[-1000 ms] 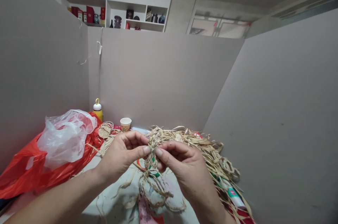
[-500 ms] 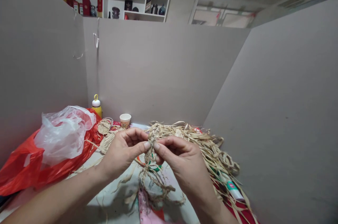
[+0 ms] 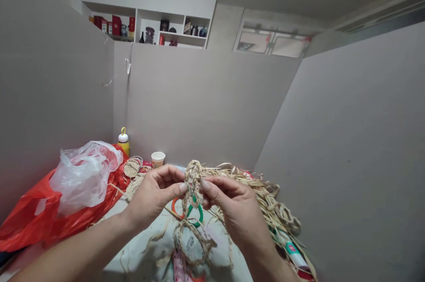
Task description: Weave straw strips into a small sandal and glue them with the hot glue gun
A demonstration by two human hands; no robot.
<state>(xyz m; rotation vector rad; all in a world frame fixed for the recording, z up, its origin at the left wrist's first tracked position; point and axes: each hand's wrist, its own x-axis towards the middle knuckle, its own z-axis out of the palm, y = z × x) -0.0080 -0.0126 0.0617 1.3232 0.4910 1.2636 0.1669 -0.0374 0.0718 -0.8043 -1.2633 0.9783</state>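
Note:
Between my hands is a braided piece of dry straw-like fibre point(image 3: 193, 170), looped at the top, with a braided tail hanging below. My left hand point(image 3: 152, 194) pinches its left edge between thumb and index finger. The right edge is in the thumb-and-finger pinch of my right hand point(image 3: 232, 200). Under the braid, a green loop point(image 3: 200, 215) and an orange loop point(image 3: 175, 206) show on the table; whether they are scissor handles I cannot tell. A loose ring of twisted cord point(image 3: 177, 240) hangs or lies nearer to me, by a pink item point(image 3: 180, 266).
A heap of dry fibre strips point(image 3: 275, 204) covers the right side, beside a white-and-green tube point(image 3: 296, 255). On the left are red and clear plastic bags point(image 3: 83, 180), a yellow bottle point(image 3: 123, 144), coiled braid point(image 3: 133, 167) and a paper cup point(image 3: 158, 158). Grey partitions point(image 3: 199, 105) enclose the table.
My hands have moved slightly apart, uncovering more of the braid between them. The hanging cord has opened into a wider ring. The view has tilted upward.

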